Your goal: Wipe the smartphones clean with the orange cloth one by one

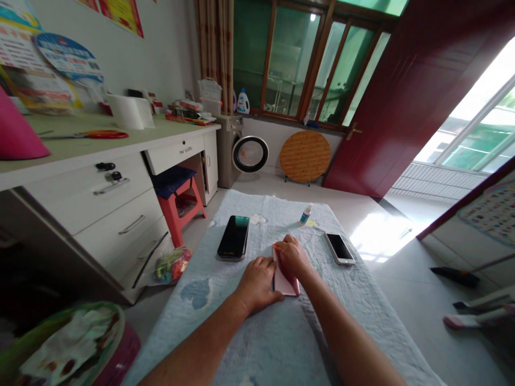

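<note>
A pink phone (285, 283) lies on a pale blue cloth (257, 332) that covers the table. My left hand (257, 281) rests on the cloth against the phone's left edge, fingers curled. My right hand (292, 256) lies over the phone's upper part, fingers bent and pressed together on it; what is under the fingertips is hidden. A black phone (234, 236) lies face up to the left. A white-rimmed phone (340, 248) lies to the right. A small dropper bottle (305, 215) stands at the far end.
A white desk with drawers (108, 198) runs along the left, with a red stool (179, 201) tucked under it. A bin (72, 343) sits at the near left. A washing machine (241, 150) and a round wooden board (304, 155) stand by the far wall.
</note>
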Demonstrator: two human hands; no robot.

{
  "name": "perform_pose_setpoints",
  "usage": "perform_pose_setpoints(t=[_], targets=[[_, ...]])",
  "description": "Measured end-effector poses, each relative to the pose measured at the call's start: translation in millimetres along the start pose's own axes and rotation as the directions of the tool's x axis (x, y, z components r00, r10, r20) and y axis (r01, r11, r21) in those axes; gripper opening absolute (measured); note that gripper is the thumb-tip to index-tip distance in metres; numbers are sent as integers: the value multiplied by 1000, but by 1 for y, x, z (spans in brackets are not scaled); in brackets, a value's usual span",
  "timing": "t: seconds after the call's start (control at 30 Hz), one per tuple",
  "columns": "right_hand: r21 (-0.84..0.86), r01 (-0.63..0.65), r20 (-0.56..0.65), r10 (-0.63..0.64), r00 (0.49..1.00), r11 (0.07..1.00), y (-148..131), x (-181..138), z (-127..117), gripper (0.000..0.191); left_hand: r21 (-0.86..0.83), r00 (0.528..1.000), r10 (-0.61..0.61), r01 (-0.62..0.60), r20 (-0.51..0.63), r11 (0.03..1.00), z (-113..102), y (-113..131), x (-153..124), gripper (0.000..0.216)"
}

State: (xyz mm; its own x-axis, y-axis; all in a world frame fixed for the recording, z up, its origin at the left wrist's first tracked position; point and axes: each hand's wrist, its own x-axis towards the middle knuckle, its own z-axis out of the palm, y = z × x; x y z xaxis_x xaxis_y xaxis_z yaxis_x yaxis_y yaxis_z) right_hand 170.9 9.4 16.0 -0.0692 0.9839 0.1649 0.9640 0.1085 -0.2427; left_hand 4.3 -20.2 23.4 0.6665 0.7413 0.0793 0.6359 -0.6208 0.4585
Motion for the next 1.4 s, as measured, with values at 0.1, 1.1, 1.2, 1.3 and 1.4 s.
perform_pose_setpoints(t=[0.1, 1.1, 1.2, 1.3, 1.4], targets=[[-8, 11, -16, -11, 1000, 1000, -7, 1, 4, 28, -6, 1000, -3, 3, 2, 1000, 0, 0, 0, 67], [-49, -108, 30, 110, 994, 993, 8, 8, 1, 27, -15, 997, -25, 24, -67, 1000, 6, 1, 0, 65], [-79, -157, 29, 160, 987, 984, 19, 3, -2, 28, -16, 997, -21, 20, -76, 1000, 7, 1, 0, 64], [-92, -213, 26, 216, 976, 973, 25, -1, -3, 28, -9, 997, -17, 16, -72, 1000, 7, 0, 0, 65], [-101, -238, 4, 239, 971, 966, 24, -3, -1, 28, -4, 998, -18, 18, -56, 1000, 6, 0, 1, 65]])
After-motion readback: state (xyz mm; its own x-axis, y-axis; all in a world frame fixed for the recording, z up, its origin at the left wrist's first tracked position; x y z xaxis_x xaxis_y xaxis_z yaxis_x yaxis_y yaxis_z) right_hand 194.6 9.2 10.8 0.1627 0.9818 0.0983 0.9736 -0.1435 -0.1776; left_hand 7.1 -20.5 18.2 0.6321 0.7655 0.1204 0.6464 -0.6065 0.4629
